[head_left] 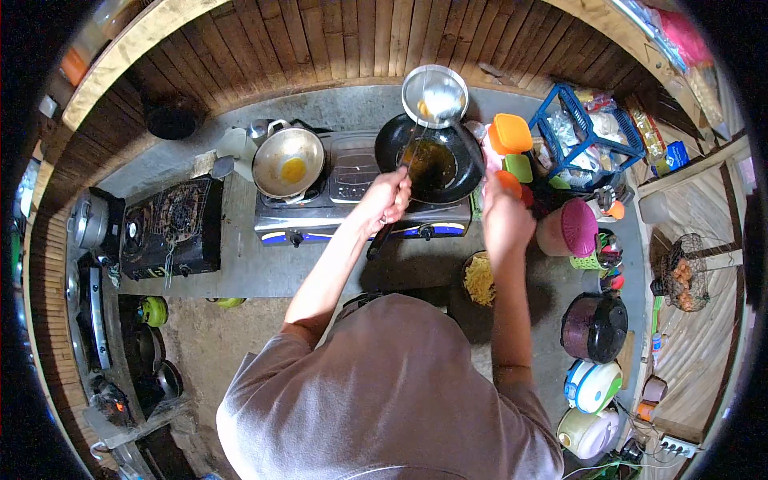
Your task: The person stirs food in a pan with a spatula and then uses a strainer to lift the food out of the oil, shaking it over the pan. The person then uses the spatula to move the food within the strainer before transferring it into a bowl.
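My left hand [387,198] is closed round the thin handle of a round strainer [434,96], which is raised over the far side of a black wok [462,182]. A few yellowish bits lie in the strainer. Beside them is the shiny, blurred head of a ladle or spoon [445,102]. My right hand [506,210] is closed at the wok's right side, seemingly on that utensil's handle, though motion blurs it. Dark oil covers the wok's bottom. The wok rests on the right burner of a two-burner stove [364,224], its black handle pointing toward me.
A light pan [274,152] with yellow oil sits on the left burner. Shredded yellow food [480,282] fills a dark bowl near my right forearm. Orange containers [512,133], a pink-lidded tub [578,227] and a blue basket [588,144] crowd the right. Another stove [172,228] stands left.
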`<state>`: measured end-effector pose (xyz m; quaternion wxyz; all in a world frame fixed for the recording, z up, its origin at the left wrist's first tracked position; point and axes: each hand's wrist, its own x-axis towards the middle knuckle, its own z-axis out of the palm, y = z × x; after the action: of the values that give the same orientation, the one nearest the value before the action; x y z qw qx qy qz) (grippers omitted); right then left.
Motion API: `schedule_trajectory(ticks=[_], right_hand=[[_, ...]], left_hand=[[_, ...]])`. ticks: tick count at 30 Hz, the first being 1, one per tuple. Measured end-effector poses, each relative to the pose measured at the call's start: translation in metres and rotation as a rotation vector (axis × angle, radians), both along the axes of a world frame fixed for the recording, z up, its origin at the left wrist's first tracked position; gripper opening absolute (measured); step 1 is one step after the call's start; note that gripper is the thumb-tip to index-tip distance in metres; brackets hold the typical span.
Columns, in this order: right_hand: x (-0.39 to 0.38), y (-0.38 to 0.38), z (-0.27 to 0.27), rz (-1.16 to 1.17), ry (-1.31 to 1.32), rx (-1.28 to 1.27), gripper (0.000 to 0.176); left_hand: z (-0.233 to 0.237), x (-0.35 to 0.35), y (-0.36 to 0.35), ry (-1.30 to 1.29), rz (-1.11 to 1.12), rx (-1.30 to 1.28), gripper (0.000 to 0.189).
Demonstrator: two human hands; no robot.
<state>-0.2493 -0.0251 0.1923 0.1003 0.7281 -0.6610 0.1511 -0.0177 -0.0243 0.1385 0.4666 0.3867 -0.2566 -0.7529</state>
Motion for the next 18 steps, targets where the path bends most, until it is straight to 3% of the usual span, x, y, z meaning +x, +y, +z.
schedule_trajectory(ticks=[3, 5, 7, 11, 14, 18], right_hand=[[0.001, -0.003, -0.073, -0.013, -0.088, 0.052, 0.039], [0.0, -0.004, -0.084, -0.019, -0.1, 0.056, 0.044], [-0.003, 0.002, -0.066, 0.047, 0.015, -0.051, 0.035], [-0.016, -0.005, -0.015, 0.079, -0.026, -0.007, 0.029], [-0.02, -0.01, -0.009, 0.147, -0.022, -0.198, 0.028], [-0.011, -0.001, -0.021, 0.163, 0.033, -0.112, 0.024]], left_hand=[[-0.062, -0.004, 0.006, 0.017, -0.005, 0.135, 0.037], [-0.07, -0.005, 0.008, 0.014, -0.007, 0.198, 0.037], [-0.065, -0.003, 0.011, 0.017, -0.041, 0.173, 0.037], [-0.037, -0.002, 0.006, -0.04, 0.029, 0.054, 0.035], [-0.035, -0.003, 0.005, -0.044, 0.017, 0.064, 0.035], [-0.053, -0.004, 0.013, -0.057, -0.008, 0.132, 0.035]])
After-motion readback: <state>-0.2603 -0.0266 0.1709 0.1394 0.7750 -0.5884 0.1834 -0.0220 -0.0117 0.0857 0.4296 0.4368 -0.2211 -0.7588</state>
